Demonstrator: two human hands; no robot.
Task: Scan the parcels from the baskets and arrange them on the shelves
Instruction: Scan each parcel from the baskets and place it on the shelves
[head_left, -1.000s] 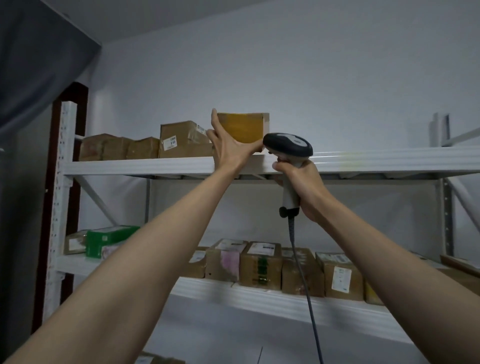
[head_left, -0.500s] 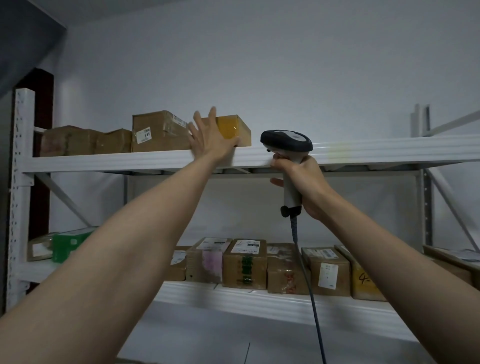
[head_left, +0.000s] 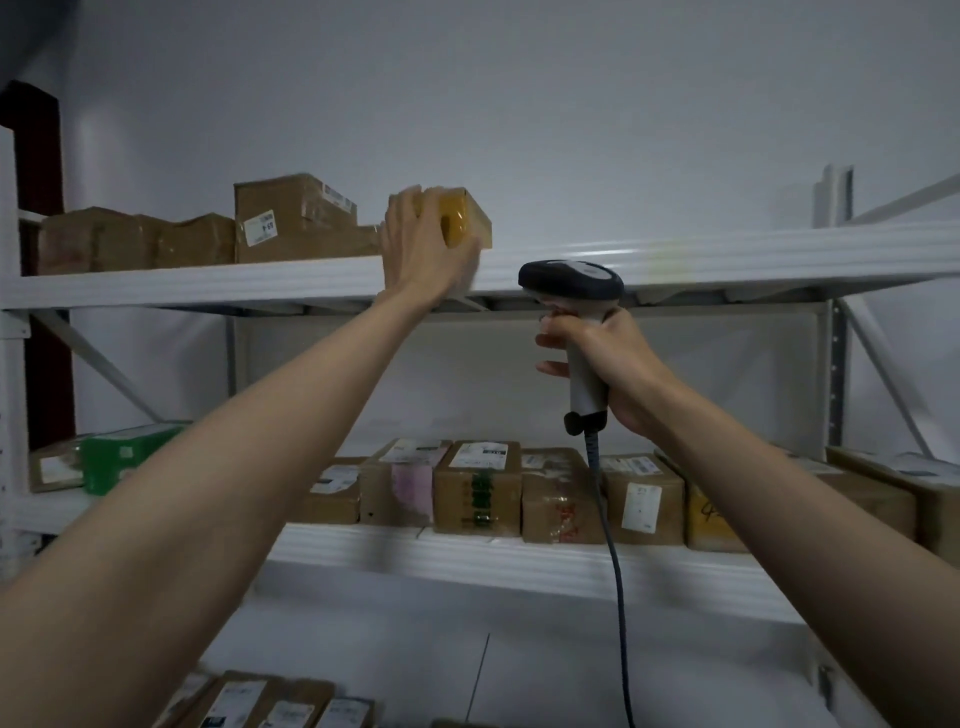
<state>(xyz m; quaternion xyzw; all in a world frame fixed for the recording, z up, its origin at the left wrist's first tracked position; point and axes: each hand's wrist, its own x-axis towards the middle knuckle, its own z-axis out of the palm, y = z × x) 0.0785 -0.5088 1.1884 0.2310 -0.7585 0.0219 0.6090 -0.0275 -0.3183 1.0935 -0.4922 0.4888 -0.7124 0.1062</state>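
Note:
A small yellow-taped parcel (head_left: 465, 218) sits on the top shelf (head_left: 727, 257), beside a larger brown box with a white label (head_left: 296, 218). My left hand (head_left: 421, 244) is raised against the parcel's front, fingers laid flat over it. My right hand (head_left: 608, 364) grips the handle of a black and grey barcode scanner (head_left: 571, 283) just below the top shelf's edge, and its cord (head_left: 618, 597) hangs down.
More brown boxes (head_left: 135, 239) stand at the top shelf's left end. The middle shelf (head_left: 519, 561) holds a row of labelled parcels (head_left: 478, 488) and a green box (head_left: 124, 454). Several parcels (head_left: 270, 706) lie at the bottom. The top shelf's right part is bare.
My left hand has let go of the yellow parcel's side and now presses flat on its front. The parcel has gone further back on the shelf, towards the brown box. The scanner hand dropped slightly.

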